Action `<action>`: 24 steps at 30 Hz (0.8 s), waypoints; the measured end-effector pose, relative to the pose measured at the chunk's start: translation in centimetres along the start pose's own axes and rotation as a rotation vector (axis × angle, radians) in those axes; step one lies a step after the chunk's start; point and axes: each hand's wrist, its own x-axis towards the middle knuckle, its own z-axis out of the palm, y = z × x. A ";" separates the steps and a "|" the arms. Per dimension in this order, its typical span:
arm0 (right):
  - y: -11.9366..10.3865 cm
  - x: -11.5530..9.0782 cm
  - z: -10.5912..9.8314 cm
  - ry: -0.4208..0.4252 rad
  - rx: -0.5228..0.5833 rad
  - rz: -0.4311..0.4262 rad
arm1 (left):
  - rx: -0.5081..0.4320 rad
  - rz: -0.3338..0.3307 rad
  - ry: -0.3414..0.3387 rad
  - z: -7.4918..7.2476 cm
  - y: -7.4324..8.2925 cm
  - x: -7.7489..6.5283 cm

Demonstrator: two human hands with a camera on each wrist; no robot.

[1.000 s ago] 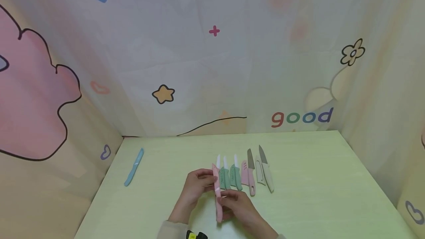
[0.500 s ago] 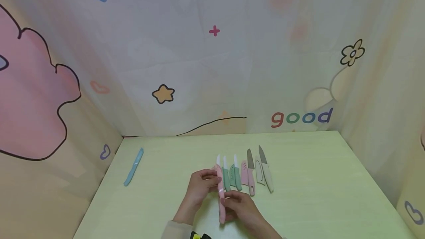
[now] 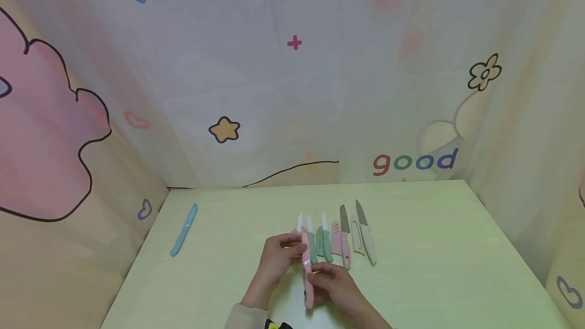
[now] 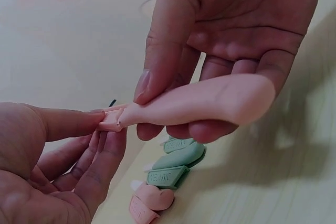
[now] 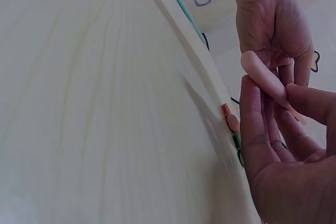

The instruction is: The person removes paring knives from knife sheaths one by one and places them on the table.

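Observation:
A pink paring knife [image 3: 310, 286] in its pink sheath [image 3: 305, 242] is held above the table, lengthwise away from me. My left hand [image 3: 280, 257] pinches the sheath between thumb and fingers, near the far end. The handle is in my right hand [image 3: 335, 286], thumb on one side and fingers on the other. In the left wrist view, the pink handle [image 4: 210, 100] meets the sheath [image 4: 111, 119] at a seam, with no blade showing. Just beyond the hands lie a pink knife with a white blade [image 3: 299, 220], partly hidden, and two green paring knives [image 3: 326, 245].
Right of the green knives lie a pink knife [image 3: 345, 242] with a grey blade beside its pink sheath [image 3: 336, 237], and a cream knife [image 3: 368, 240] beside its cream sheath [image 3: 357, 235]. A sheathed blue knife [image 3: 185, 230] lies at the far left. A printed curtain [image 3: 292, 90] surrounds the table.
Both hands have shifted slightly right with the pink knife and its sheath, which now overlap the left green knife in the head view. The other knives lie still.

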 end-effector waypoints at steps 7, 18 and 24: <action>0.1 0.0 0.0 -0.003 0.027 0.008 | -0.029 0.005 -0.011 0.1 0.1 -0.2; 0.6 0.1 -0.2 0.000 0.027 0.017 | -0.028 -0.002 -0.003 0.3 0.0 -0.3; 0.6 0.0 -0.3 0.002 0.023 0.020 | -0.033 -0.013 0.004 0.3 -0.2 -0.1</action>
